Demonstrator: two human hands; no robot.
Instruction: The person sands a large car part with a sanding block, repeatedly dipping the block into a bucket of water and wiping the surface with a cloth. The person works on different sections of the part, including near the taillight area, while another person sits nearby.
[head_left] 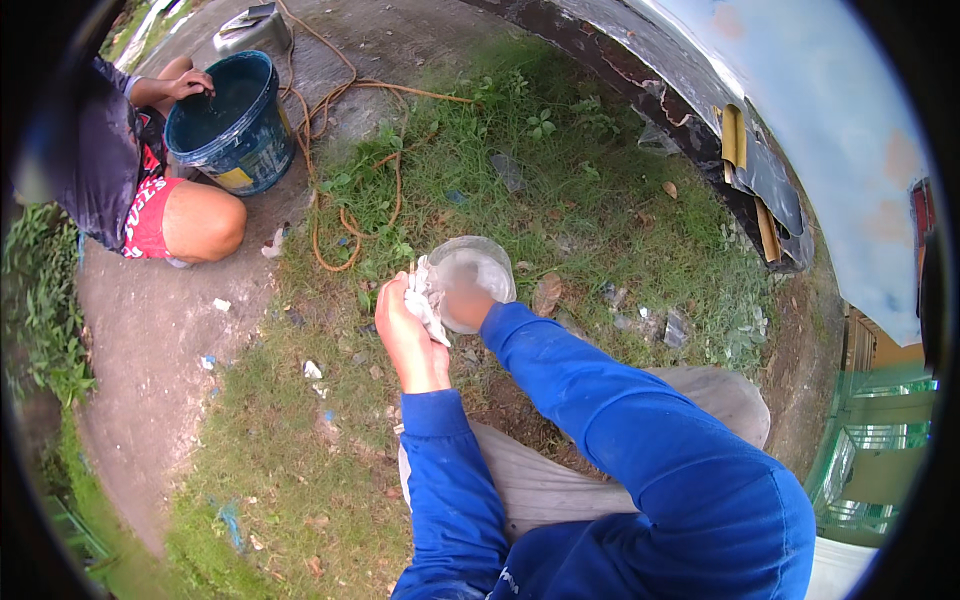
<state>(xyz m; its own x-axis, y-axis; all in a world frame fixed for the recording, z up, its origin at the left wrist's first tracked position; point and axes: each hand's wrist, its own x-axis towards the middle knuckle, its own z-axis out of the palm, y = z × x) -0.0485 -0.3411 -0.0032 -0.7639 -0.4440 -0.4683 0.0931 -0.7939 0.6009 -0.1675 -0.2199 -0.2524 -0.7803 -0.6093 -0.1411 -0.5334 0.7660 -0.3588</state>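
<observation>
Out in front of me, my left hand [402, 325] is closed around a crumpled white rag [426, 302], and a thin tan tip pokes up beside it. The rag lies against the left side of a round, see-through tub [500, 252] on the grass. My right hand [466, 296] reaches down into this tub. A blur covers its fingers, so I cannot make out their shape or whether they hold anything. Whitish material shows inside the tub around the hand.
Another person [195, 215] crouches at the upper left, one hand at a big dark-blue bucket [275, 120]. An orange-brown hose [315, 190] loops over the ground. A metal can [250, 32] stands behind. A pale wall with a broken lower edge [690, 135] runs along the right.
</observation>
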